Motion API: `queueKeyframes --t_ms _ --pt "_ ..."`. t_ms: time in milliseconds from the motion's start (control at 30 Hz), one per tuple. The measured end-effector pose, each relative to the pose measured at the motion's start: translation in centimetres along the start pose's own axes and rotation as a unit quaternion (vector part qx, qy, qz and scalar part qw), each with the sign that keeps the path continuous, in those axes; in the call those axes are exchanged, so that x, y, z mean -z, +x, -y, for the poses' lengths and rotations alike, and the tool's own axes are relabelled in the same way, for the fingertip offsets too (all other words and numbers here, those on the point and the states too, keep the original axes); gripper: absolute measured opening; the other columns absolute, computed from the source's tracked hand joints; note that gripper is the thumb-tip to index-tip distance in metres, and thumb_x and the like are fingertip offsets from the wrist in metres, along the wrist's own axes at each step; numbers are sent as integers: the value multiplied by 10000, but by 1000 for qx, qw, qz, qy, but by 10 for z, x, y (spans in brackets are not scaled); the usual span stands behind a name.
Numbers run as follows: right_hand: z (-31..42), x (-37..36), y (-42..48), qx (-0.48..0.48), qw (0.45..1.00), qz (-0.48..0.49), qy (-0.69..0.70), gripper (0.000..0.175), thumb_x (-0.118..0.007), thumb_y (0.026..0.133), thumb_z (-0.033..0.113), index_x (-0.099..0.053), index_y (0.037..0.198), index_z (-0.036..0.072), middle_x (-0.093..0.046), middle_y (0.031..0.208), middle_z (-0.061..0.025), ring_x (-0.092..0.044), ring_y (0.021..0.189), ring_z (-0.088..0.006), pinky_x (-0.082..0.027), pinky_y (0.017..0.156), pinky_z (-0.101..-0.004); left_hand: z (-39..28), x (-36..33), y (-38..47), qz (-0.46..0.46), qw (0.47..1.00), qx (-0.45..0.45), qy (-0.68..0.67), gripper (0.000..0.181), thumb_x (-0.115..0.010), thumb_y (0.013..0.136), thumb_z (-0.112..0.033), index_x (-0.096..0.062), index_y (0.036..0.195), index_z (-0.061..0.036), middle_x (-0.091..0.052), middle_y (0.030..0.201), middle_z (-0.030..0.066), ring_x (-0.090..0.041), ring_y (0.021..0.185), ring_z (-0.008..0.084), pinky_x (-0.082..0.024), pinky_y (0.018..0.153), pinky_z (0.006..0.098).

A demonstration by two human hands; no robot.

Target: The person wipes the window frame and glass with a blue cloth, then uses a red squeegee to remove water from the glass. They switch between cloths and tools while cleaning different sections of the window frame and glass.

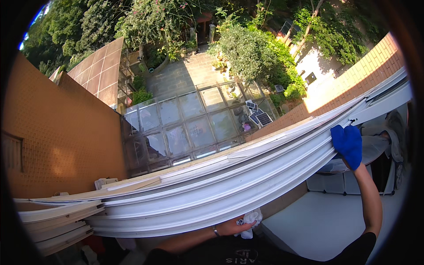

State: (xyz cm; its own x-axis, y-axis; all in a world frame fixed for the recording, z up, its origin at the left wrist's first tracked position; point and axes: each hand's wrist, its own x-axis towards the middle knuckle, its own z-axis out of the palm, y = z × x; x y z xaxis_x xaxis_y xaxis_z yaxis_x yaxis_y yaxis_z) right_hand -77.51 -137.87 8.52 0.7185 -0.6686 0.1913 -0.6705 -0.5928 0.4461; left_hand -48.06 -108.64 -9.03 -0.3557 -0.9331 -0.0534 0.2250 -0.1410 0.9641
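Note:
A blue cloth (348, 145) covers my right hand (350, 149), which rests on the white window sill track (212, 195) near its right end, beside the corner of a white window sash (384, 106). Whether the fingers grip the track under the cloth cannot be made out. Low in the middle, just inside the sill, my left hand (233, 226) holds a crumpled white cloth (251, 220). A metal band circles the left wrist.
Outside and far below lies a glass-paned roof (185, 122) with small solar panels (260, 116) on it. Brick walls (63, 142) flank the opening. Indoors, a white surface (318, 222) and a storage unit (341, 180) stand at the right. Stacked frame ends (63, 222) are at the left.

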Motion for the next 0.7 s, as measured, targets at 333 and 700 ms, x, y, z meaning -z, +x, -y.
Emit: queueKeyframes --t_ms 333,700 --pt "-38 -3 42 -13 985 154 80 132 -527 781 143 -554 678 64 -528 686 -178 -534 675 -349 -421 594 -435 7 15 10 -44 999 20 -17 396 -657 840 -266 -583 1145 -23 -625 1034 128 -601 950 214 -488 843 325" --pt "-30 -3 45 -14 983 151 99 174 -545 788 157 -563 679 22 -518 673 -193 -536 724 -357 -416 634 -431 12 29 -1 -27 998 49 -35 403 -662 835 -269 -582 1147 -25 -626 1027 129 -604 944 216 -494 837 328"
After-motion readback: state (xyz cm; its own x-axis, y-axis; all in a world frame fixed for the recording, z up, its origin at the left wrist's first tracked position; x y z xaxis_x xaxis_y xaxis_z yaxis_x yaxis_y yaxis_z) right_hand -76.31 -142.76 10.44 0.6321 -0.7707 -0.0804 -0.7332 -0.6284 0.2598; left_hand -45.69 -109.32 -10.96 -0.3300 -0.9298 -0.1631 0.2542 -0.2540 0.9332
